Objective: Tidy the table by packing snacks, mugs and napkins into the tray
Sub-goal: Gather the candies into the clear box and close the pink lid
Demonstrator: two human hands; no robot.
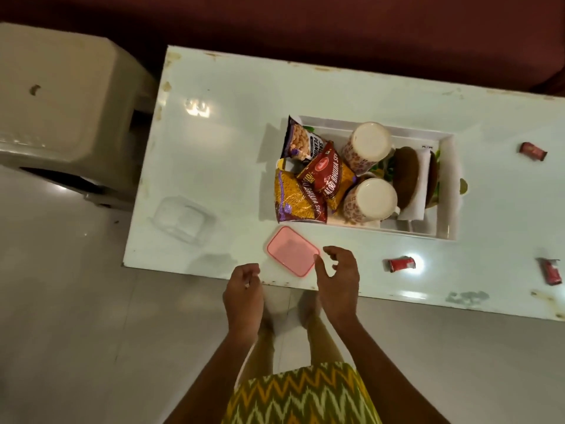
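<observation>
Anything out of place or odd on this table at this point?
Three small red snack packets lie loose outside the tray: one at the far right, two near the front edge. A pink lid sits apart from a clear container. In the tray, both mugs stand upside down.

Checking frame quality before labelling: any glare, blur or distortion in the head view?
Head view: dim, warm light; specular glare spots on the glossy table, brightest beside the red wrapper; wide-angle bending of the table edges; clear container low-contrast; both hands, left hand and right hand, slightly soft.
</observation>
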